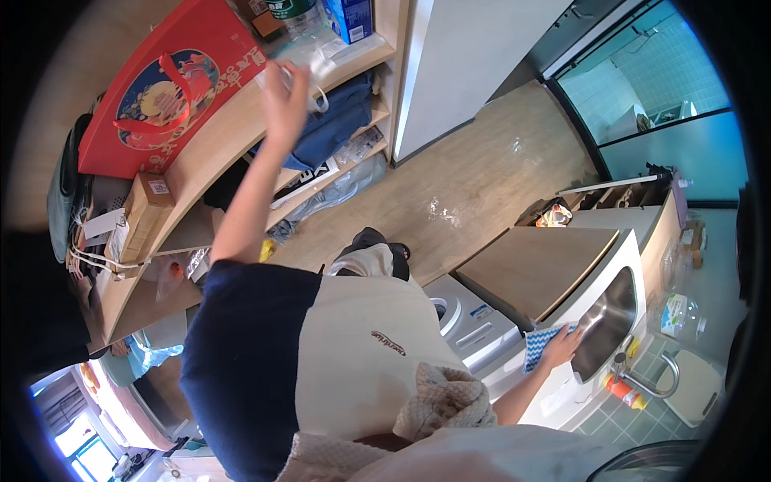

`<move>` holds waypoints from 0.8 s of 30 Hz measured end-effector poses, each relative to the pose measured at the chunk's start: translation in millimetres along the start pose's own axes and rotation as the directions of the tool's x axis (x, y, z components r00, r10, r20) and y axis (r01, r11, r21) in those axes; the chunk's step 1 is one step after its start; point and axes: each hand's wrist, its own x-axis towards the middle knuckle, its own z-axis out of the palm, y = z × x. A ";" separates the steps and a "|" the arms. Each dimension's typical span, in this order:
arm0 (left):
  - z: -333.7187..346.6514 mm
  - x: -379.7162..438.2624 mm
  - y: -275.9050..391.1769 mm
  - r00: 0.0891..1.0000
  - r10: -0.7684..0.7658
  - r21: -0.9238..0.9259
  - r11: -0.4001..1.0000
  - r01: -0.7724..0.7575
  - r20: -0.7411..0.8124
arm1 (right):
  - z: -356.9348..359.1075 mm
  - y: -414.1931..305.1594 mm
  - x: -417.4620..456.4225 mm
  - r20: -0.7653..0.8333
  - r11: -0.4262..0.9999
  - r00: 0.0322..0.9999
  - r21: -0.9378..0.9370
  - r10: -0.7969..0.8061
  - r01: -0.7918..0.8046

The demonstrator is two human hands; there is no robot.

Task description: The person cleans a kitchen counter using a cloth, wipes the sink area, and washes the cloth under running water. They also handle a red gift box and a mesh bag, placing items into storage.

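Observation:
My left hand point(286, 99) is raised at the wooden shelf unit point(355, 63), between a red gift bag point(162, 90) and a clear plastic bottle with a green label point(295, 12). It is blurred by motion. A white loop point(323, 101) like a handle shows beside its fingers, and I cannot tell whether the hand holds it. At the other side, my right hand point(561, 348) lies on a blue-and-white zigzag cloth point(538, 346), its fingers over the cloth's edge. The cloth is on the white counter point(566, 316) beside the steel sink point(608, 325).
Near the sink are a curved faucet point(668, 376), an orange bottle point(624, 391), a white cutting board point(692, 385) and a clear jug point(680, 313). A wooden board point(536, 271) adjoins the counter, above a white washing machine point(476, 319). A cardboard box point(144, 217) stands on the shelf.

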 end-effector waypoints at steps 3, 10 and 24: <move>-2.3 42.8 -29.2 0.926 0.333 0.467 0.800 -0.377 0.178 | 5.0 -1.7 -9.1 -0.068 1.000 0.998 -0.008 -0.013 0.012; 7.6 78.7 -90.6 0.740 0.400 0.490 0.565 -0.664 0.541 | -36.7 -45.4 -109.6 -0.048 0.972 0.996 0.221 -0.075 0.084; 237.7 -168.4 122.9 0.314 0.627 -0.608 0.776 -0.167 0.713 | -9.4 137.7 -286.6 -0.133 0.431 0.443 -0.113 0.886 -0.895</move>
